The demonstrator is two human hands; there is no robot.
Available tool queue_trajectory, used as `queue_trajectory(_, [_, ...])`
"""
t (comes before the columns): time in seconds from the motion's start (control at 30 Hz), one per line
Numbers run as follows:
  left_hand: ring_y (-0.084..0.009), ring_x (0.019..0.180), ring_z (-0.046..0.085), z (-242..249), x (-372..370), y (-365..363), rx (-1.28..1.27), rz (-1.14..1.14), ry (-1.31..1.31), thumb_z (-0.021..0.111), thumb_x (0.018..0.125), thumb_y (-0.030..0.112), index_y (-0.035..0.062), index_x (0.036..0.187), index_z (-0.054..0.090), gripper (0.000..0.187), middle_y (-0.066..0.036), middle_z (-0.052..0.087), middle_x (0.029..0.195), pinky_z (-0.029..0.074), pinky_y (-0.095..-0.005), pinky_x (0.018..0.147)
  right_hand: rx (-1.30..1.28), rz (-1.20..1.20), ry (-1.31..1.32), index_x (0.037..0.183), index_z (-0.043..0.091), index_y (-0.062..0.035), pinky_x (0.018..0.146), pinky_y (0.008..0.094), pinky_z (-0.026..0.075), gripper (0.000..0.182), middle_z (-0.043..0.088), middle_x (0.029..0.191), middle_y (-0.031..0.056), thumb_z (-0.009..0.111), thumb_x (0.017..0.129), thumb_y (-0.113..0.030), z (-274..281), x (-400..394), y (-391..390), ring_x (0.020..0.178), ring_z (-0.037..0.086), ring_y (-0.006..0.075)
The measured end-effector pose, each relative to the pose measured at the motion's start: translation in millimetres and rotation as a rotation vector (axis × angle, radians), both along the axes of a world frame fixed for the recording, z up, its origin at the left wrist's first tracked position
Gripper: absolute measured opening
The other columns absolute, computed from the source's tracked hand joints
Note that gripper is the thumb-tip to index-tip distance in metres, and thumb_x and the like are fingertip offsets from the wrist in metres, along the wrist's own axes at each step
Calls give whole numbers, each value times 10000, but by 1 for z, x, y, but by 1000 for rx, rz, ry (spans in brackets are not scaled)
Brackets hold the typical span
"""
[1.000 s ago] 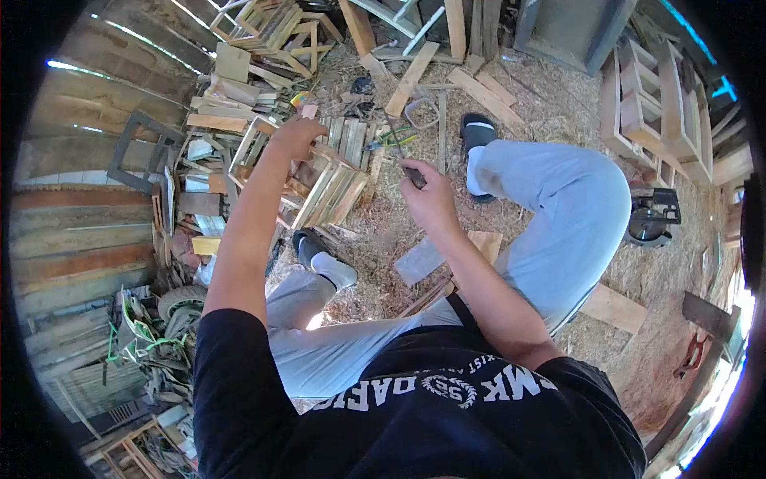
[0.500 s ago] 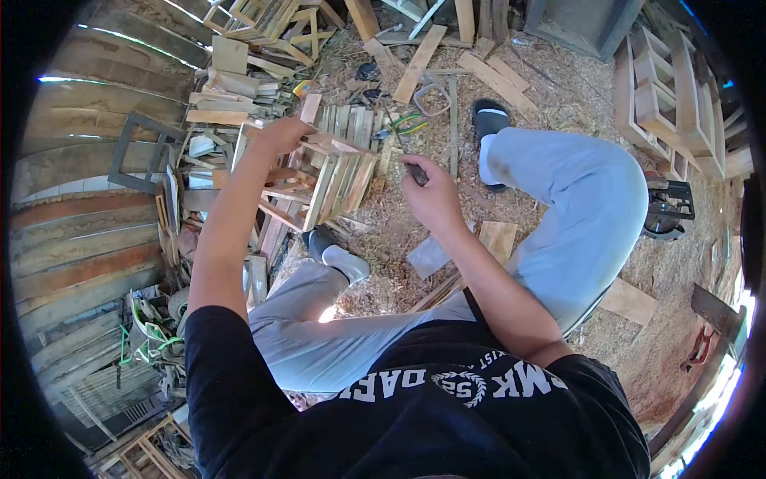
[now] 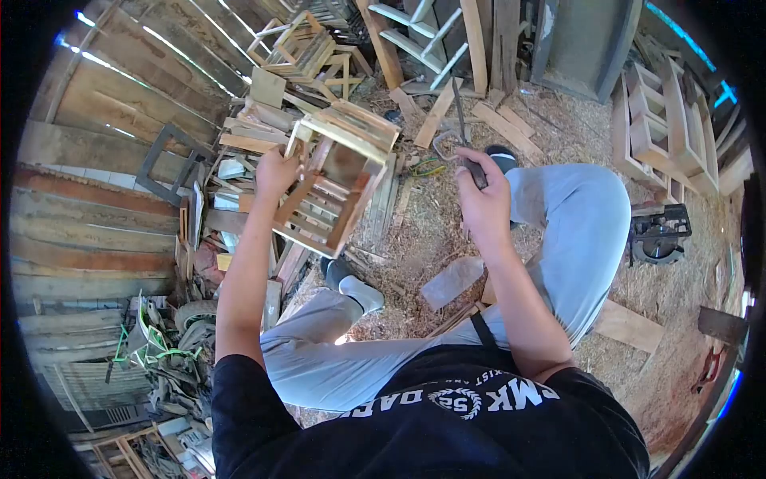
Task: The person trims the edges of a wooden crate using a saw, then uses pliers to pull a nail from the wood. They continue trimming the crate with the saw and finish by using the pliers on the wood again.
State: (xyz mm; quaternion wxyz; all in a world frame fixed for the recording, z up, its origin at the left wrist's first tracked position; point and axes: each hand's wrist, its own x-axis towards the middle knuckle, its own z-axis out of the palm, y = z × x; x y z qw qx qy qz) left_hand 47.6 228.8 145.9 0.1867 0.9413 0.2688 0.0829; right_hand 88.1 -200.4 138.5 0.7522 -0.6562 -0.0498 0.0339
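Note:
My left hand (image 3: 276, 172) is closed around the left edge of a small slatted wooden crate (image 3: 369, 180), holding it up off the floor. The crate is tilted, its open side turned toward me, so its inner slats show. In my right hand (image 3: 485, 195) is a knife (image 3: 459, 112) with a long, narrow dark blade, gripped by its dark handle. The blade points up and away from me, to the right of the crate and apart from it.
Offcuts and scrap boards (image 3: 259, 128) pile up at the left. A circular saw (image 3: 661, 233) sits at the right, below a wooden shelf-like frame (image 3: 678, 120). A clear plastic sheet (image 3: 452, 283) and loose boards (image 3: 508, 128) lie on the shavings-covered floor between and beyond my legs.
The crate has been lifted and turned, so its open side now faces me. My right hand has moved right with the knife, whose blade now points more upright. The view has shifted too.

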Motion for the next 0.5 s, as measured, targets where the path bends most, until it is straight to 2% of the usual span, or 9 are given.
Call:
queue_trajectory(0.13, [-472,952,765,-11,-8,-21,-33,69,-195,750,896,266,25,1157,808,360,-288,780,971,592,-533,866,-44,4,-58,1327,726,-33,674,238,448,290,702,968,-9,675,1042,-29,15,-8,1,763,564,40])
queue_trajectory(0.2, [-474,951,764,-24,-22,-65,-93,188,-228,759,895,244,20,1151,804,343,-285,778,966,589,-535,855,4,82,161,1322,731,-34,702,235,456,280,702,968,-14,675,1048,-31,37,-17,-1,793,579,39])
queue_trajectory(0.23, [-477,950,762,-33,-31,-88,-142,291,-253,769,893,221,16,1145,801,327,-282,777,961,585,-537,844,-13,98,154,1322,731,-34,702,235,456,280,702,968,-14,675,1048,-31,38,-18,-1,793,579,39])
queue_trajectory(0.33, [-474,969,761,-88,-63,-158,-159,382,-281,778,881,131,25,1259,738,395,-263,781,1007,583,-540,848,-20,127,125,1309,739,-30,736,234,462,265,699,964,-24,673,1052,-34,35,-18,1,827,587,41])
queue_trajectory(0.4, [-478,978,759,-111,-83,-194,-210,446,-309,775,877,104,30,1312,708,447,-262,781,1021,584,-537,859,-81,89,-96,1326,752,-92,522,219,336,270,564,778,-91,664,1073,-65,25,-18,2,596,452,9])
queue_trajectory(0.43, [-483,1016,751,-116,-95,-207,-244,408,-349,762,876,81,37,1384,662,519,-269,777,1070,584,-534,880,-101,113,-99,1326,752,-92,522,219,336,270,564,778,-91,664,1073,-65,30,-21,2,596,452,9])
queue_trajectory(0.47, [-488,1053,744,-121,-109,-221,-277,375,-388,749,876,59,44,1456,616,595,-276,772,1119,584,-530,901,-99,140,-22,1310,754,-58,676,230,414,263,645,911,-50,672,1060,-54,38,-28,-1,755,532,35])
queue_trajectory(0.5, [-488,1053,744,-128,-122,-233,-291,412,-395,749,876,59,44,1456,616,595,-276,772,1119,584,-530,901,-97,172,51,1293,755,-24,829,240,492,258,725,1045,-8,679,1047,-44,43,-34,-3,914,612,60])
